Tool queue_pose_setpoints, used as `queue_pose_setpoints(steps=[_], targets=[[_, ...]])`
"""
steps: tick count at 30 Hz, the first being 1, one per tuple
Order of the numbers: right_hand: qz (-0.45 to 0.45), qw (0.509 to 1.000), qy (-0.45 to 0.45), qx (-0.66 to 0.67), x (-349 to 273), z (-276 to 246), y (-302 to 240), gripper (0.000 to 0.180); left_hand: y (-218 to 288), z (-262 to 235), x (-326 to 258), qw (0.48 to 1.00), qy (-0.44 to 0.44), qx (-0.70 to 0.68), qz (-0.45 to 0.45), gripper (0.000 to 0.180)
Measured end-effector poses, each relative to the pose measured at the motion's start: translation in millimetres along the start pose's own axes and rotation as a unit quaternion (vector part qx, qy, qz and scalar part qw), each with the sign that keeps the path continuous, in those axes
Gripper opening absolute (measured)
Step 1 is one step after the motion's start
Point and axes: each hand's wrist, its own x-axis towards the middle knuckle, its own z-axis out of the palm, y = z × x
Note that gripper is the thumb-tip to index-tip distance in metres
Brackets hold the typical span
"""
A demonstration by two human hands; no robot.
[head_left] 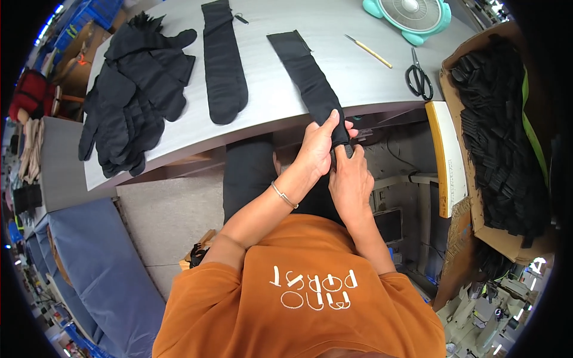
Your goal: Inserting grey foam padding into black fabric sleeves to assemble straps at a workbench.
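A long, narrow black fabric piece [310, 80] lies over the table's front edge, its square far end flat on the tabletop and its near end in my hands. My left hand [319, 143] grips it just past the edge, thumb on top and fingers curled behind. My right hand [352, 179] is closed at the near tip, fingers pinching the cloth; a small dark grey bit shows there, partly hidden. To the left lies a similar black piece [224, 71] with a rounded near end. Farther left is a loose pile of black fabric pieces [134, 95].
On the white table [262, 89] are a thin tool with a pale yellow handle [379, 58], black-handled scissors [419, 80] and a teal fan [412, 15]. At right stands a cardboard box [477, 215] of black strips [498, 137], beside a yellow-edged white board [447, 158]. Blue cloth [107, 256] lies left.
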Motion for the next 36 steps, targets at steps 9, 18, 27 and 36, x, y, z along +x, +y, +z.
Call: queue_pose_setpoints(steps=[9, 18, 27, 36], targets=[[0.03, 0.996, -0.06, 0.062, 0, 9, 5, 0.034, -18, -3, -10, 0.999, -0.004, 0.014, 0.034, 0.031], [0.009, 0.995, -0.048, 0.083, 17, 11, -2, 0.042, 1, -4, -7, 1.0, -0.025, -0.01, 0.014, 0.031], [0.006, 0.999, 0.023, 0.035, -1, 31, 9, 0.043, -36, -17, -13, 0.998, -0.059, 0.017, 0.008, 0.03], [0.001, 0.993, -0.071, 0.095, -1, -4, -5, 0.064, 13, -14, -5, 1.0, -0.017, -0.006, -0.004, 0.025]])
